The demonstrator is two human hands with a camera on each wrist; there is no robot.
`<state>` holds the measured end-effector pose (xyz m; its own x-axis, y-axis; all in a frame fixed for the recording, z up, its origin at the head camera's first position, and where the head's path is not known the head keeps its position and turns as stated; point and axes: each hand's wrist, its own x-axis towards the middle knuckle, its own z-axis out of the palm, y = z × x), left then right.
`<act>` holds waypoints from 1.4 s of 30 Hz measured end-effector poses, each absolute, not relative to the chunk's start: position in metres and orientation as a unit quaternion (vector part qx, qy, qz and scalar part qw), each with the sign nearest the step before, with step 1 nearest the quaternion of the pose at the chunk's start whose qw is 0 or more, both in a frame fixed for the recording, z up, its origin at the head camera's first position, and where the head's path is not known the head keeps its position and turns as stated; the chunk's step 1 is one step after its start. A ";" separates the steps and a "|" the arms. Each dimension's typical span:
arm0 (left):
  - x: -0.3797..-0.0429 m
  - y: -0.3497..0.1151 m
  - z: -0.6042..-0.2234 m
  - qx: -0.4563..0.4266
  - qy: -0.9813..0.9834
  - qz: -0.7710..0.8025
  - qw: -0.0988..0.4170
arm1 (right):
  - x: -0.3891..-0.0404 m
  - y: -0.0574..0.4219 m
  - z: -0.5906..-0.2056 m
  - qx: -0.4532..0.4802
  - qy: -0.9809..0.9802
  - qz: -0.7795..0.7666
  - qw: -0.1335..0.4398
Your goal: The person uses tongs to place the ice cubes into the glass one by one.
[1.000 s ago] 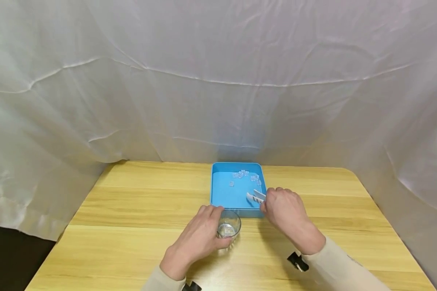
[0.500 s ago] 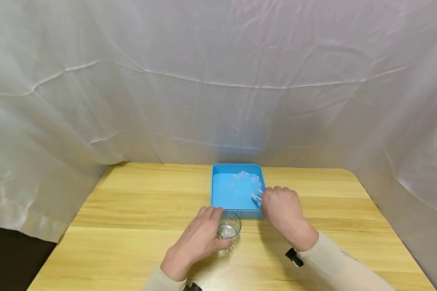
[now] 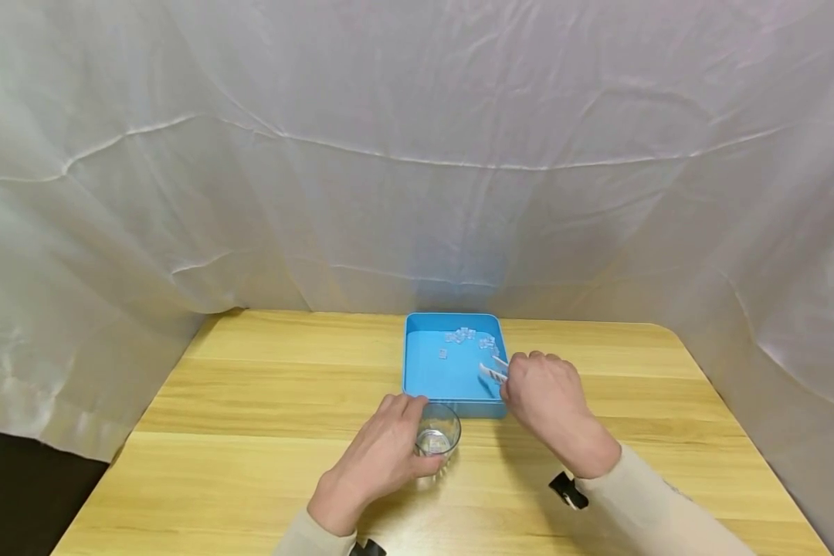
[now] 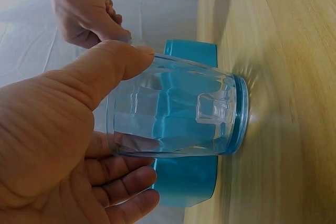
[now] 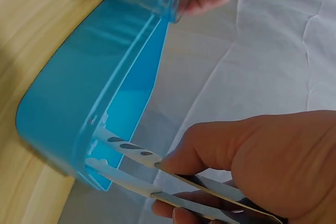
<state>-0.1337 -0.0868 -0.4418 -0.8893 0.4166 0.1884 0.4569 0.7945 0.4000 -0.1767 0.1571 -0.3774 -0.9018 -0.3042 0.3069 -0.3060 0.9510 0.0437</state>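
Left hand (image 3: 378,452) is gripping a clear tumbler (image 3: 439,432), right hand (image 3: 547,400) pinching tongs (image 5: 137,153). Blue tray (image 3: 436,377) is lying at the tumbler's twelve o'clock.

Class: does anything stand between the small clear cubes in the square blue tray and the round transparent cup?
Yes, the near wall of the square blue tray: the small clear cubes lie behind it, and the round transparent cup is outside it, gripped by the left hand. Nothing visible closes the cup's mouth.

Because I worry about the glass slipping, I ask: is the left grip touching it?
Touching. The left wrist view shows it: the thumb of the left grip lies against the glass, near its open end.
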 end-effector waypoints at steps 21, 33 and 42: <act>-0.135 -0.086 -0.445 -0.232 -0.945 -0.224 0.043 | -0.216 0.148 -0.359 0.117 -0.990 -0.028 -0.080; -0.135 -0.086 -0.445 -0.231 -0.946 -0.222 0.049 | -0.207 0.162 -0.359 0.128 -0.988 0.017 -0.082; -0.135 -0.087 -0.444 -0.231 -0.944 -0.230 0.046 | -0.203 0.168 -0.385 0.177 -0.982 0.060 -0.002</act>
<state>-0.1352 -0.0872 -0.4437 -0.8890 0.4154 0.1927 0.4575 0.7878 0.4124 -0.2027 0.1678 -0.3853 -0.9376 -0.3474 0.0171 -0.3469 0.9305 -0.1177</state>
